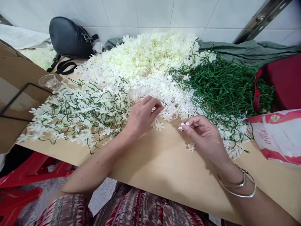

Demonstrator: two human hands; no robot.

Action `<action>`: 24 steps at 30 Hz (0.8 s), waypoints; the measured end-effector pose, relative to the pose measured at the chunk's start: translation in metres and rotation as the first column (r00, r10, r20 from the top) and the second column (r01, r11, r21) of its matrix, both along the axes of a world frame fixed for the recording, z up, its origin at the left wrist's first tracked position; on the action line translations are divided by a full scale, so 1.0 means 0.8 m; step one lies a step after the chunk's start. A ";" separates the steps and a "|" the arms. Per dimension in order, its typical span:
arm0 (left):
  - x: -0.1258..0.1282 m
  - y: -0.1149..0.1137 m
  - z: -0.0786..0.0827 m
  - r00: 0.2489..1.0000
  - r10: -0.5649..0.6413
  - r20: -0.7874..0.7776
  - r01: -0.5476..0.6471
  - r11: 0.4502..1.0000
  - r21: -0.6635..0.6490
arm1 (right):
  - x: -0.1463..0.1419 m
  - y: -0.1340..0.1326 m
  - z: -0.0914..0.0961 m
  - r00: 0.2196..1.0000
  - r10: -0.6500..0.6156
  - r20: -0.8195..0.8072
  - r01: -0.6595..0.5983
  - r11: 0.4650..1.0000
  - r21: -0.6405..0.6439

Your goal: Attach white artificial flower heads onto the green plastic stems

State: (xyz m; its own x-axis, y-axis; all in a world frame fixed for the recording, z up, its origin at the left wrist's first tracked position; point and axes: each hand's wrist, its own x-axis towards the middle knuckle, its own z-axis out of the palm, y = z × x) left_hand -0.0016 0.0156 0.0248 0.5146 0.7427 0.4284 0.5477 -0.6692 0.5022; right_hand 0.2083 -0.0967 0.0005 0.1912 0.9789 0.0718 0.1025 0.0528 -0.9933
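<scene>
My left hand [142,116] is curled in a pinch at the edge of the pile of white plastic stamens [164,91]; what its fingertips hold is too small to make out. My right hand [204,136] has its fingers closed on a small white artificial flower [183,125]. Two loose white flowers [159,126] [191,147] lie on the brown board [164,169] between and below my hands. A heap of cream flower heads [150,53] lies behind. Finished green stems with white flowers [77,116] are piled at the left, bare green stems [221,84] at the right.
A black bag [69,37] sits at the back left by the tiled wall. A cardboard box [14,84] and a clear plastic cup [49,81] stand at the left. A red and white plastic bag [277,135] lies at the right, red stools [30,179] below left.
</scene>
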 end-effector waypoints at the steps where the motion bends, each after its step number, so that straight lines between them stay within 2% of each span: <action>1: -0.001 -0.003 0.002 0.996 -0.039 0.074 0.045 0.996 -0.074 | 0.002 0.001 0.001 1.000 -0.005 -0.015 0.005 1.000 0.006; 2: -0.001 -0.006 0.005 0.986 -0.071 0.151 0.095 0.982 -0.162 | 0.004 0.002 0.002 0.999 -0.004 -0.033 0.004 1.000 0.006; 4: 0.001 -0.013 0.009 0.944 -0.117 0.309 0.220 0.920 -0.323 | 0.006 0.004 0.001 0.997 0.001 -0.076 -0.001 1.000 -0.005; 6: 0.004 -0.018 0.013 0.892 -0.158 0.423 0.334 0.860 -0.385 | 0.007 0.004 -0.002 0.993 -0.001 -0.118 0.000 1.000 -0.014; 7: 0.005 -0.019 0.014 0.880 -0.176 0.441 0.362 0.850 -0.383 | 0.008 0.005 -0.004 0.991 -0.006 -0.132 0.004 1.000 -0.020; 11: 0.006 -0.018 0.011 0.897 -0.207 0.391 0.361 0.853 -0.377 | 0.011 0.006 -0.012 0.990 -0.030 -0.139 0.029 1.000 -0.008; 15: 0.009 -0.013 -0.004 0.891 -0.162 0.425 0.329 0.874 -0.358 | 0.013 0.009 -0.015 0.990 -0.028 -0.135 0.032 0.999 0.026; 18: 0.010 -0.013 -0.009 0.894 -0.116 0.433 0.324 0.835 -0.445 | 0.011 0.010 -0.013 0.989 -0.026 -0.149 0.029 0.999 0.023; 21: 0.009 -0.019 -0.003 0.914 -0.160 0.374 0.341 0.802 -0.490 | 0.009 0.008 -0.009 0.987 -0.030 -0.161 0.029 1.000 -0.009; 24: 0.006 -0.027 0.014 0.934 -0.268 0.236 0.347 0.837 -0.424 | 0.010 0.003 -0.005 0.986 -0.026 -0.165 0.018 0.999 -0.045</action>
State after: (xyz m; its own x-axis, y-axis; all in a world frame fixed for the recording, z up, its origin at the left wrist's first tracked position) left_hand 0.0035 -0.0061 0.0357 0.7024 0.6882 0.1816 0.2369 -0.4667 0.8521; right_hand 0.2159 -0.0944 -0.0038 0.2185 0.9758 -0.0051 -0.0625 0.0088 -0.9980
